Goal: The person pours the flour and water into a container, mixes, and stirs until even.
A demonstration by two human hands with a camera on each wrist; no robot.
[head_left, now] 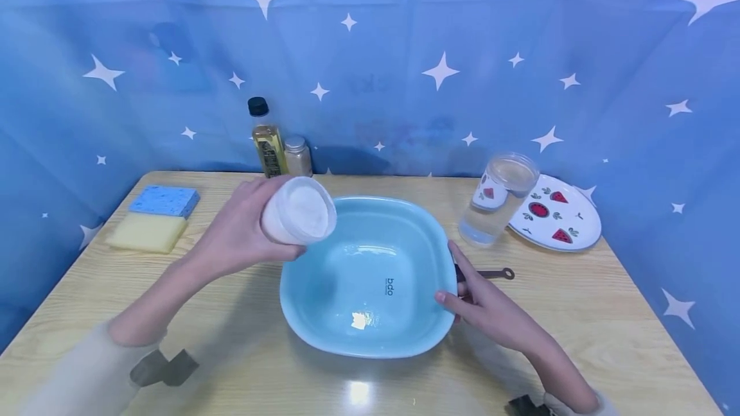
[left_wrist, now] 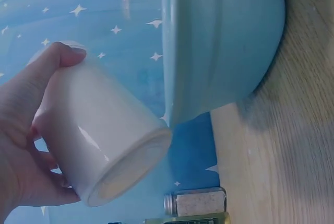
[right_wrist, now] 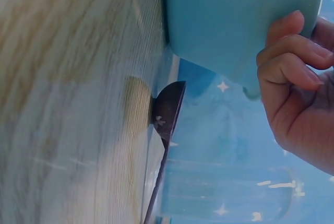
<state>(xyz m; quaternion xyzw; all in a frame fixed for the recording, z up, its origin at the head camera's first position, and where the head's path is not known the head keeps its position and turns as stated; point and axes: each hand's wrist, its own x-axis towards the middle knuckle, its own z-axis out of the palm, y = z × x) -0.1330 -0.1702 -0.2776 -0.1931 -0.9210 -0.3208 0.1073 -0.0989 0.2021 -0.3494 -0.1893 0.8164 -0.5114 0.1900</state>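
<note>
My left hand (head_left: 245, 226) grips a jar of white powder (head_left: 302, 212), tilted over the left rim of a light blue basin (head_left: 370, 275). In the left wrist view, the fingers and thumb wrap the smooth white side of the jar (left_wrist: 104, 125). No powder shows falling, and the basin looks bare inside apart from printed letters. My right hand (head_left: 485, 307) holds the basin's right rim, thumb over the edge and fingers on the outer wall. From the right wrist view, the curled fingers lie against the basin (right_wrist: 219, 20). Just beyond that hand is a dark measuring spoon (right_wrist: 168, 110), partly hidden from above.
A tall clear container of water (head_left: 497, 201) and a plate with watermelon prints (head_left: 557, 226) stand at the back right. Behind the jar are an oil bottle (head_left: 268, 146) and a small seasoning jar (head_left: 298, 158). Blue and yellow sponges (head_left: 147, 231) lie at the left.
</note>
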